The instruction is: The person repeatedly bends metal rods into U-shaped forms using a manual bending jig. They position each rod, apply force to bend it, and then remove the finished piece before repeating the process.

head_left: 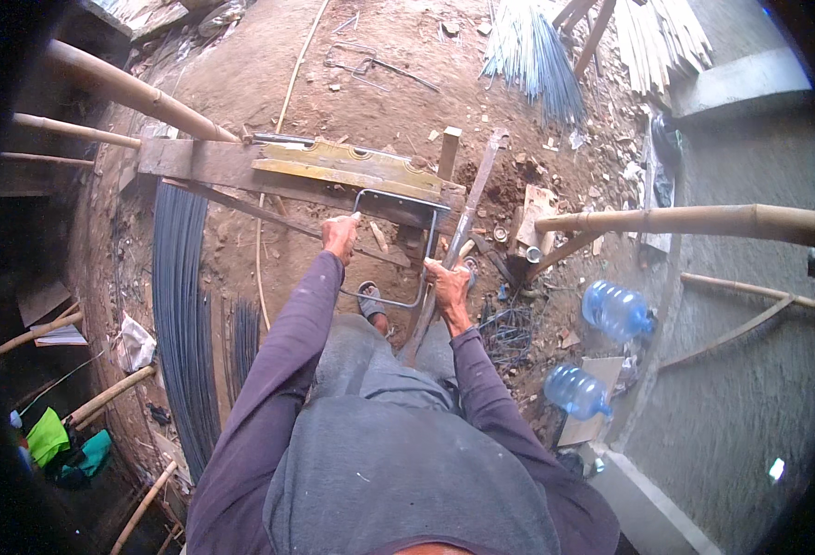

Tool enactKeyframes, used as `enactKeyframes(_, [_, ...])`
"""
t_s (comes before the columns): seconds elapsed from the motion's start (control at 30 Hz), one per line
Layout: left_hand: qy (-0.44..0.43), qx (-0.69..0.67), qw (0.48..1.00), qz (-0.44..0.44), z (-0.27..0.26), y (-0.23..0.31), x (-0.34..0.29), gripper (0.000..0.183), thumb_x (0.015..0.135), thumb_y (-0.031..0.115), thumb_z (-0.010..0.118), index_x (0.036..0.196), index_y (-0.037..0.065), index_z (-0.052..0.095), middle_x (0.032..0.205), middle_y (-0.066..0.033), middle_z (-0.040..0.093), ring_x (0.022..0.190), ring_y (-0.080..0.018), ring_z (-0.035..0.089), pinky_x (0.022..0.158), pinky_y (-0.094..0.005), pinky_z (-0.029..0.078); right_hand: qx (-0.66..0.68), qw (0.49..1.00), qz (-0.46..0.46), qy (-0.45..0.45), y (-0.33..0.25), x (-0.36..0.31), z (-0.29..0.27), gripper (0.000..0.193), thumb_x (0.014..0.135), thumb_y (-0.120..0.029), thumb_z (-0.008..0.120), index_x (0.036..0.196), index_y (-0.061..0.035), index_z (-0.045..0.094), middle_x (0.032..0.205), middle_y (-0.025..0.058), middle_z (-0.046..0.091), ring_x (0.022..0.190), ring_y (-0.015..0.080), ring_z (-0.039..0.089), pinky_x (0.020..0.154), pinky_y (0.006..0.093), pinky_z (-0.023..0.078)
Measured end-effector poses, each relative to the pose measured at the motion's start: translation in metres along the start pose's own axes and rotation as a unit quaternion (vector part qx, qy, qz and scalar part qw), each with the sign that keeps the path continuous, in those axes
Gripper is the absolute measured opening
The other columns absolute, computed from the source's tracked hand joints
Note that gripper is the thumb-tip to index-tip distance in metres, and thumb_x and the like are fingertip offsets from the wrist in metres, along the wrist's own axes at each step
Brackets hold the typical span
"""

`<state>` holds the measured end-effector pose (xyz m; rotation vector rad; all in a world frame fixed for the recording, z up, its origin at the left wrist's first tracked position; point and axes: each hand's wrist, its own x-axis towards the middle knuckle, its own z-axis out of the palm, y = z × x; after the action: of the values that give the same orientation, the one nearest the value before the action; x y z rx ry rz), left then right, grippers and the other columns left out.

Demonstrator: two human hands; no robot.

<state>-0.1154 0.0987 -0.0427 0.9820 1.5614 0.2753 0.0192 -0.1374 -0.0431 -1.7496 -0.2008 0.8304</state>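
A thin steel rod bent into a rectangular stirrup (391, 197) is in front of my legs. My left hand (341, 237) is closed around its left side. My right hand (448, 285) is closed at its right side, fingers against the rod. A long flat metal bar (477, 190) slants past my right hand toward my knees; whether that hand grips it too is hidden. The stirrup's far side lies by the near edge of a wooden beam (190, 160), which carries a worn yellow board (333, 165) along its top.
Long dark steel rods (181, 305) lie at the left, and a bundle of cut rods (537, 65) at the far right. Bent rods (370, 67) lie on the dirt ahead. Bamboo poles (685, 220) reach in from both sides. Two blue water bottles (615, 310) lie at the right.
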Motion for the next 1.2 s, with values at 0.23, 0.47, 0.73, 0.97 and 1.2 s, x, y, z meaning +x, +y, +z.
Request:
enactKeyframes(0.23, [-0.055,-0.033,0.994,-0.091,-0.008,0.008,0.003,0.026,0.087,0.032,0.075,0.081,0.009,0.066,0.068,-0.0013,0.052,0.051,-0.0135,0.044,0.046,-0.0322,0.036,0.009,1.000,0.007,-0.027,-0.023,-0.029,-0.047,0.048,0.083,-0.012,0.077,0.129,-0.0054,0.061,0.084,0.0005,0.064,0.071,0.0088,0.061,0.059,0.0252,0.050])
enactKeyframes(0.47, [-0.065,-0.062,0.990,-0.110,-0.007,0.013,-0.002,0.020,0.086,0.024,0.073,0.078,0.010,0.061,0.067,-0.0009,0.052,0.048,-0.0106,0.041,0.043,-0.0298,0.033,-0.282,0.949,0.013,-0.140,-0.072,-0.054,-0.175,0.017,0.077,-0.015,0.076,0.088,-0.0030,0.071,0.080,0.0000,0.067,0.073,0.0081,0.058,0.064,0.0269,0.047])
enactKeyframes(0.73, [0.006,-0.005,0.996,-0.090,0.001,0.004,0.008,0.024,0.087,0.025,0.076,0.076,0.008,0.063,0.062,-0.0017,0.051,0.048,-0.0134,0.042,0.044,-0.0323,0.032,-0.323,0.829,0.376,-0.259,-0.058,-0.108,-0.210,0.021,0.074,-0.015,0.070,0.086,0.0031,0.067,0.071,0.0047,0.062,0.069,0.0137,0.058,0.063,0.0336,0.047])
enactKeyframes(0.97, [0.017,-0.035,0.998,-0.053,0.005,-0.017,0.021,0.024,0.085,0.026,0.077,0.078,0.006,0.065,0.065,-0.0024,0.054,0.051,-0.0141,0.045,0.045,-0.0352,0.035,-0.320,0.886,0.193,-0.275,-0.050,-0.118,-0.207,0.029,0.072,-0.013,0.068,0.097,0.0024,0.067,0.076,0.0072,0.063,0.071,0.0169,0.056,0.065,0.0371,0.047])
enactKeyframes(1.2, [0.200,0.155,0.964,0.077,0.043,0.000,-0.012,0.085,0.079,0.049,0.079,0.138,-0.002,0.048,0.123,-0.0244,0.058,0.112,-0.0358,0.056,0.094,-0.0477,0.044,-0.452,0.871,-0.085,-0.173,-0.060,-0.059,-0.284,0.021,0.069,-0.011,0.067,0.087,-0.0007,0.061,0.077,0.0212,0.060,0.070,0.0406,0.062,0.064,0.0465,0.048])
